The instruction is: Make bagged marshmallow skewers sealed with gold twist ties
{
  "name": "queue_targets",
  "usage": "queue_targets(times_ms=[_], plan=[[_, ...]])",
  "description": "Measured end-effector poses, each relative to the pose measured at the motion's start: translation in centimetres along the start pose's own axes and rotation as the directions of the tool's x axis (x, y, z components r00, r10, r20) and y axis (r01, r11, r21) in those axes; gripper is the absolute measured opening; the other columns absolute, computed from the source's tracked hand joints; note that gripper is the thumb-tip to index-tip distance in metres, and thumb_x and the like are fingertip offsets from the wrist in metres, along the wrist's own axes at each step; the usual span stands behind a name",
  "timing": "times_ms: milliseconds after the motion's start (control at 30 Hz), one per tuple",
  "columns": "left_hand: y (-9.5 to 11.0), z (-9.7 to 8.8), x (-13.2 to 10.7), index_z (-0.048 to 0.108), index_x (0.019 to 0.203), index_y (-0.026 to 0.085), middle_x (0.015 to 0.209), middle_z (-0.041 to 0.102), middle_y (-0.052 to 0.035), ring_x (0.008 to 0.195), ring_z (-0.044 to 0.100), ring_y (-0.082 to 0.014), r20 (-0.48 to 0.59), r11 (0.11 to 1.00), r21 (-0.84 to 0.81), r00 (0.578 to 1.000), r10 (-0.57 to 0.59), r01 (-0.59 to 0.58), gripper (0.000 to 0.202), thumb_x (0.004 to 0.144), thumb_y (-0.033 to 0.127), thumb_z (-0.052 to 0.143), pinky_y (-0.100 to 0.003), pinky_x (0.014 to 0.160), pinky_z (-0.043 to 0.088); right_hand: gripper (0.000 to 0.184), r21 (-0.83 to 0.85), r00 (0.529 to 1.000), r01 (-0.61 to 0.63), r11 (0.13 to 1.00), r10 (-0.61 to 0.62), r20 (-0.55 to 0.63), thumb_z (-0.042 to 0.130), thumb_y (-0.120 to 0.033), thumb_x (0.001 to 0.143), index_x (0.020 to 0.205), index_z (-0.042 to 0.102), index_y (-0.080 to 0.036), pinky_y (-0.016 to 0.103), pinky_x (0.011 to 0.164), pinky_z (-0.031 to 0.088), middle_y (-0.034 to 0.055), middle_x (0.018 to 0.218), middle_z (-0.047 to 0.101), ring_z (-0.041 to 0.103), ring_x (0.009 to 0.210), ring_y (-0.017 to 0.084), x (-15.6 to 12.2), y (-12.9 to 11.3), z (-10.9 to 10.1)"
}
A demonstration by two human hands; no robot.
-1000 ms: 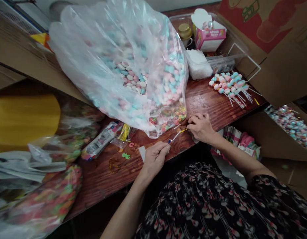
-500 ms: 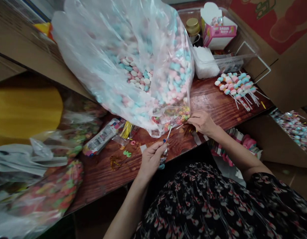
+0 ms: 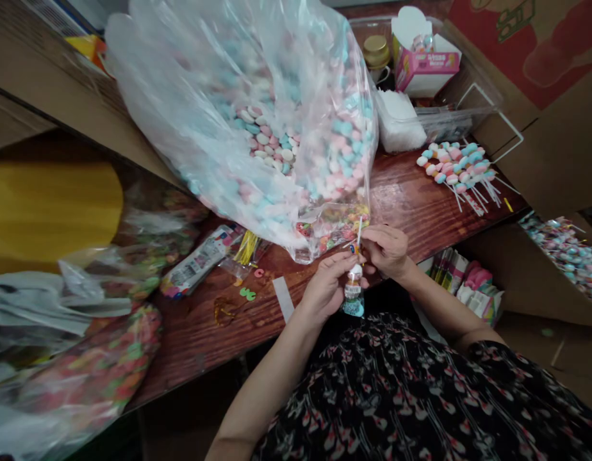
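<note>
Left grip (image 3: 328,287) pinches the wrapped candy (image 3: 354,279), its label (image 3: 352,291) unreadably small

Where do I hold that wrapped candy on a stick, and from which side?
Probably by the white stick, coming from above: it is thin and its upper end points up, while the wrapped candy hangs below where the left hand pinches.

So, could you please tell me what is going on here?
The person's left hand pinches a wrapped candy near its white stick, which points up. The right hand is close beside it; its exact grip is hard to see. A big bag of candies lies on the table, and a pile of candy sticks lies farther right.
</note>
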State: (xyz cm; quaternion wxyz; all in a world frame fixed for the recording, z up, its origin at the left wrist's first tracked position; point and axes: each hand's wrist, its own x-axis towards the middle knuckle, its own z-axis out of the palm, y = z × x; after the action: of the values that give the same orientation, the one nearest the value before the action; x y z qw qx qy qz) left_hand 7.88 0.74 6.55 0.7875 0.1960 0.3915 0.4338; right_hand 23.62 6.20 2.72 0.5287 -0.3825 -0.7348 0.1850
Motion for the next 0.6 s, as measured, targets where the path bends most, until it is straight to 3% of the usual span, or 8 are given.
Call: queue_targets(times_ms=[133,267,433,600], plan=[[0.0,-0.9,0.0,0.068,0.075,0.011,0.065,0.065,-0.0031,0.054,0.060,-0.0108,-0.041,0.999,-0.027,0.999,0.031,-0.032,0.021,0.068,0.027,0.079,-0.020,0.049,0.050,0.014,-0.012,0.998,-0.033,0.999,0.032,-0.054,0.058,-0.019,0.088,0.086,0.071,-0.024,0.030,0.072,0.057,0.0020,0.081,0.074,0.070,0.075,0.015,-0.3,-0.8,0.2],[0.3,-1.9,-1.0,0.070,0.072,0.011,0.071,0.068,-0.0036,0.053,0.060,-0.0096,-0.046,0.998,-0.003,0.997,0.056,-0.056,0.020,0.066,0.026,0.081,-0.020,0.049,0.048,0.011,0.049,0.998,-0.053,0.997,0.055,-0.037,0.060,-0.018,0.086,0.085,0.070,-0.023,0.028,0.067,0.055,0.0020,0.078,0.073,0.068,0.072,0.015,-0.8,-0.9,-0.4],[-0.8,-0.9,-1.6,0.074,0.078,0.011,0.064,0.067,-0.0031,0.053,0.062,-0.0112,-0.022,0.994,0.095,0.999,-0.049,0.051,0.023,0.066,0.029,0.082,-0.019,0.049,0.047,0.022,0.064,0.999,-0.006,0.998,0.004,0.036,0.050,-0.012,0.085,0.081,0.069,-0.023,0.029,0.070,0.055,0.0023,0.076,0.072,0.068,0.072,0.014,-1.1,-1.9,0.3],[-0.6,-1.3,-1.7,0.072,0.073,0.010,0.068,0.067,-0.0044,0.057,0.061,-0.0108,-0.024,1.000,-0.004,1.000,-0.005,0.005,0.021,0.065,0.027,0.082,-0.020,0.053,0.050,0.021,0.132,0.997,-0.027,0.991,0.018,0.071,0.051,-0.014,0.088,0.081,0.069,-0.022,0.026,0.067,0.055,0.0022,0.077,0.071,0.067,0.071,0.013,-0.9,-2.3,0.4]])
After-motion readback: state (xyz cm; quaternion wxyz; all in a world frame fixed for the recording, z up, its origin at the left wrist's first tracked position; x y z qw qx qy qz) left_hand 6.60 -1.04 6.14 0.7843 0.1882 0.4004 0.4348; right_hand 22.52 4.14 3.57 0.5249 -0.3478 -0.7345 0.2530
